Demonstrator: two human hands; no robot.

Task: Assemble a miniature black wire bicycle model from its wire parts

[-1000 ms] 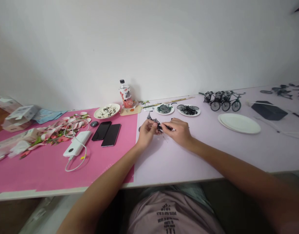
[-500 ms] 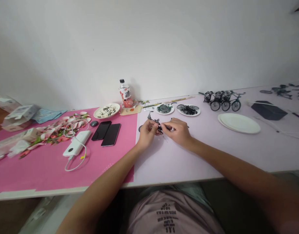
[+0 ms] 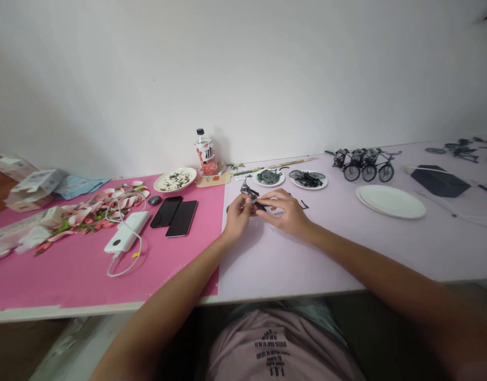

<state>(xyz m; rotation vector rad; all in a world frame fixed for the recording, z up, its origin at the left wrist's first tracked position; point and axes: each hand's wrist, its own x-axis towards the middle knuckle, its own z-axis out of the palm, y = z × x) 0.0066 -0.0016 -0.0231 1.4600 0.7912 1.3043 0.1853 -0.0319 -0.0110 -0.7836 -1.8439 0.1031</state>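
Home-like craft space: model bicycles [image 3: 364, 165] in row, loose parts [image 3: 309, 179], drink bottle [image 3: 206, 157].

Now our right hand [image 3: 288, 212] uncurls, stretching out straighter, and the dark piece [image 3: 247, 189] has turned in our left hand [image 3: 237, 218]!

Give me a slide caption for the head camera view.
The left hand holds a small dark piece, the right hand close against it, with miniature bicycles standing farther right.

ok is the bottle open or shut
Shut: the bottle stands with its black cap on top. Whether it's screwed tight, I can't tell.
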